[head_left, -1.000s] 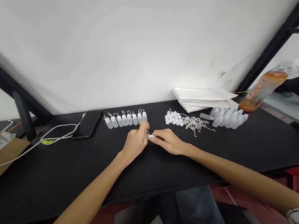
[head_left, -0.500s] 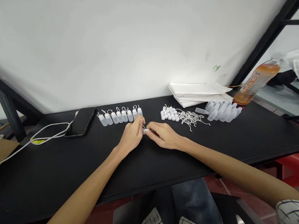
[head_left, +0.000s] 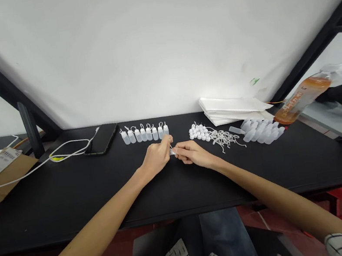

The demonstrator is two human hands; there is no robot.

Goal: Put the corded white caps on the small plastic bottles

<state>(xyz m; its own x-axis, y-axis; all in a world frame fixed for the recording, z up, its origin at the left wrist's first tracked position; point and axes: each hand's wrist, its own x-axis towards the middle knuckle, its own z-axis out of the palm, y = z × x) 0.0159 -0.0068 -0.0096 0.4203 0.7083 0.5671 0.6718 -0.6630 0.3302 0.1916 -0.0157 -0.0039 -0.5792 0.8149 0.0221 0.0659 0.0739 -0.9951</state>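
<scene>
My left hand is closed around a small translucent squeeze bottle, which is mostly hidden by the fingers. My right hand meets it from the right, thumb and forefinger pinched at the bottle's top, where a thin white strap shows between the hands. Just behind them stands a row of several small squeeze bottles with white caps and looped straps. To the right lie a cluster of white caps, a tangled heap of white straps and a pile of uncapped bottles.
A stack of white sheets lies against the wall. An orange drink bottle leans at the right end of the black table. On the left are a phone, a white cable and a cardboard box.
The view has shifted slightly, so everything sits further right. My hands stay together at the small bottle, and the right fingers have curled in more.
</scene>
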